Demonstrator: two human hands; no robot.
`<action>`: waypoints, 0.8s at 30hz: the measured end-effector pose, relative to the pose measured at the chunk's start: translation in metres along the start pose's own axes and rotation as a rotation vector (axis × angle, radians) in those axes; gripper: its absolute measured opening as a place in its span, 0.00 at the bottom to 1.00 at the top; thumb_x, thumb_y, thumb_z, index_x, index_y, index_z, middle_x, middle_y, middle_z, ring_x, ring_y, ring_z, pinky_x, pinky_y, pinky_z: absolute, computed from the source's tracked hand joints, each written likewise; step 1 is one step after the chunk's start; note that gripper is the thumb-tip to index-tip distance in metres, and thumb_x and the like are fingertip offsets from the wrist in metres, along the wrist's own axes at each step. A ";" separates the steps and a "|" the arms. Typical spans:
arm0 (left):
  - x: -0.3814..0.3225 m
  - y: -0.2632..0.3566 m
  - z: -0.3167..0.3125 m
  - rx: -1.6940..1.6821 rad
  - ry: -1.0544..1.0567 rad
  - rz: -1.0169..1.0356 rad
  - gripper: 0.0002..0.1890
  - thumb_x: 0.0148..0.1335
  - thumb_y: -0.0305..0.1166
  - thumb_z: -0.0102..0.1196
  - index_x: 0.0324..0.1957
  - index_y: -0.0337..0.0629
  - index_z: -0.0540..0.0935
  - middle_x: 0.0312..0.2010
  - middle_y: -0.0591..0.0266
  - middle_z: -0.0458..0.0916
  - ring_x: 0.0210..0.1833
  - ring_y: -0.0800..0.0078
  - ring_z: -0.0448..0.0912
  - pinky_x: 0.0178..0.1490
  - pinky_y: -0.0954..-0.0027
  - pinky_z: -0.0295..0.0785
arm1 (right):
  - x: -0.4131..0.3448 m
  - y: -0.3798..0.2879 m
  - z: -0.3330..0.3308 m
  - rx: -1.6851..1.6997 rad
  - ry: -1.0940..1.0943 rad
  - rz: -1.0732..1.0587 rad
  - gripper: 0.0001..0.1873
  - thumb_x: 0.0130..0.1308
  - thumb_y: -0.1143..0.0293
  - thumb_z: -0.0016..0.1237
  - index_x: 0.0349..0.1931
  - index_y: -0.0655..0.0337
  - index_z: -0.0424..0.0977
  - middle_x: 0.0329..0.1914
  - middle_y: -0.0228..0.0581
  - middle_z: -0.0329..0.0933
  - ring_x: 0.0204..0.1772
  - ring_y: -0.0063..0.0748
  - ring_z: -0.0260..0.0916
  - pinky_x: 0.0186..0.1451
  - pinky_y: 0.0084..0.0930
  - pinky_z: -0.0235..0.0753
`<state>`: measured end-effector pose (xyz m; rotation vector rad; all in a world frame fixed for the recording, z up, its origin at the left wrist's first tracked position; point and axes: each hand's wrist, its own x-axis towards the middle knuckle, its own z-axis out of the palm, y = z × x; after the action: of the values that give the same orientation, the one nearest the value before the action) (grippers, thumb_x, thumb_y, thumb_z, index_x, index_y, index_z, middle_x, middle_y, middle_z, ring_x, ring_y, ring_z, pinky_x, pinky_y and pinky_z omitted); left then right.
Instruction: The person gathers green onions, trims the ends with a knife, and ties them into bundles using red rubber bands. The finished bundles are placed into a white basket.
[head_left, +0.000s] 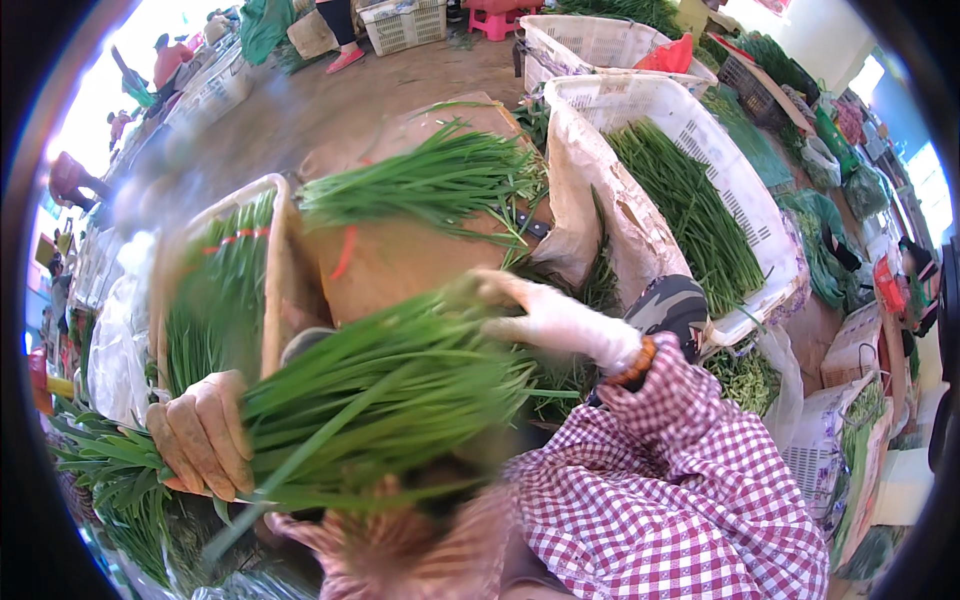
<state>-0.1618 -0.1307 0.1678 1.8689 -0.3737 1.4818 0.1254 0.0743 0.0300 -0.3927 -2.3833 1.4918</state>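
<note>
My left hand (201, 439) grips a big bunch of garlic chives (397, 382) near its leafy end, low on the left. The leaf tips stick out beyond my fist to the left, while the other end fans out rightward, blurred. My right hand (551, 319), in a pale glove, is at the bunch's upper right end with thumb and fingers apart. Whether it touches the stems is unclear. Beyond the hands, another pile of garlic chives (427, 176) lies on a brown board (390, 259). A dark knife handle (529, 223) shows at the board's right edge, its blade mostly hidden.
At the left stands a crate (276, 277) of chive bunches tied with red bands (236, 238). To the right, a white plastic crate (742, 199) holds loose chives (686, 210), with sacking (574, 180) over its near side. A red strip (344, 251) hangs on the board.
</note>
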 end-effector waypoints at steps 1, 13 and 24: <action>-0.001 0.001 0.005 0.026 0.058 -0.003 0.13 0.73 0.34 0.49 0.28 0.48 0.74 0.18 0.69 0.83 0.17 0.83 0.77 0.27 0.80 0.71 | 0.011 -0.001 0.011 0.348 -0.061 0.077 0.33 0.68 0.57 0.55 0.68 0.62 0.62 0.54 0.44 0.77 0.55 0.33 0.74 0.61 0.31 0.72; -0.007 -0.014 0.046 0.136 0.736 0.206 0.07 0.73 0.32 0.48 0.35 0.51 0.69 0.23 0.73 0.65 0.26 0.83 0.68 0.46 0.75 0.64 | -0.001 0.066 -0.017 -0.949 0.118 0.494 0.12 0.70 0.62 0.45 0.47 0.52 0.79 0.31 0.42 0.83 0.35 0.51 0.81 0.38 0.44 0.78; -0.028 -0.016 -0.002 0.680 1.371 0.089 0.06 0.71 0.32 0.48 0.37 0.42 0.73 0.34 0.66 0.75 0.39 0.72 0.73 0.55 0.66 0.68 | -0.039 -0.016 -0.031 -0.444 0.545 -0.046 0.41 0.60 0.52 0.62 0.69 0.61 0.62 0.64 0.48 0.69 0.66 0.45 0.67 0.70 0.40 0.63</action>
<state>-0.1616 -0.1240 0.1365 0.7949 0.7799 2.7218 0.1723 0.0785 0.0532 -0.7293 -2.2194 0.6938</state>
